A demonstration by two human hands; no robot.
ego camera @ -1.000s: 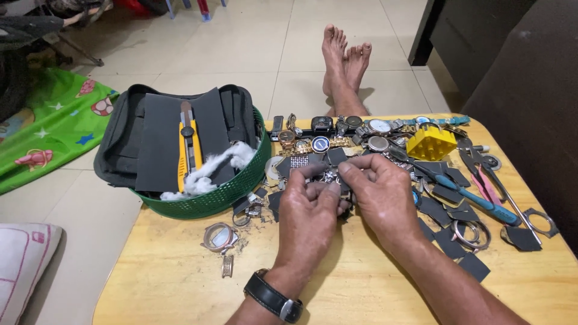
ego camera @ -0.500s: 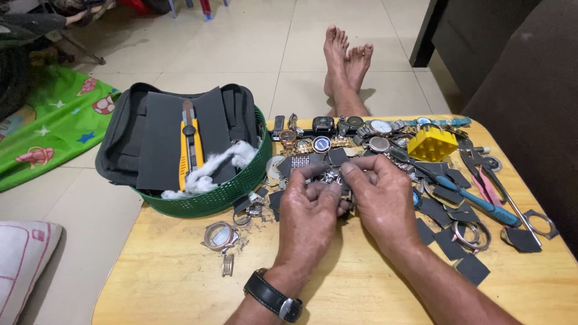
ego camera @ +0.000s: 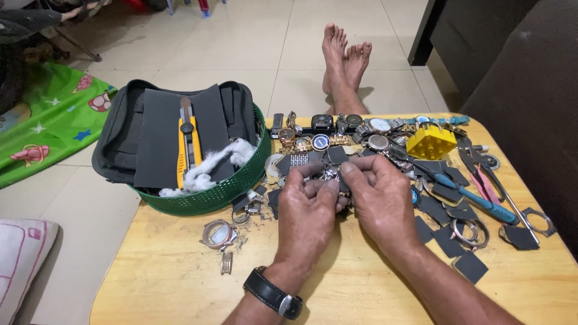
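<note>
- The left hand (ego camera: 308, 207) and the right hand (ego camera: 379, 201) meet above the middle of the yellow wooden counter (ego camera: 180, 283), fingertips pressed together on a small silvery metal watch part (ego camera: 330, 176).
- Both grips are clenched on that part; it is mostly hidden by the fingers, so its exact shape cannot be told.
- A black wristwatch with a leather strap (ego camera: 272, 293) sits on the left wrist, at 7 o'clock from the hands.
- At 10 o'clock from the hands stands a round green plastic basket (ego camera: 208, 198) at the counter's far left edge, holding dark grey sheets (ego camera: 158, 135), a yellow utility knife (ego camera: 186, 141) and a tuft of white cotton (ego camera: 208, 168).
- At 12 o'clock lies a row of wristwatches (ego camera: 337, 129), gold, silver and black.
- At 1 o'clock sits a yellow plastic block (ego camera: 430, 143); at 3 o'clock lies a blue-handled tool (ego camera: 475, 198), with pink-handled pliers (ego camera: 481, 180) just beside it.
- Small dark square patches (ego camera: 471, 266) are scattered at 4 o'clock.
- A round watch case (ego camera: 218, 233) rests at 8 o'clock, well apart from the hands.
- Two bare feet (ego camera: 344, 60) rest on the tiled floor (ego camera: 253, 42) beyond the counter.
</note>
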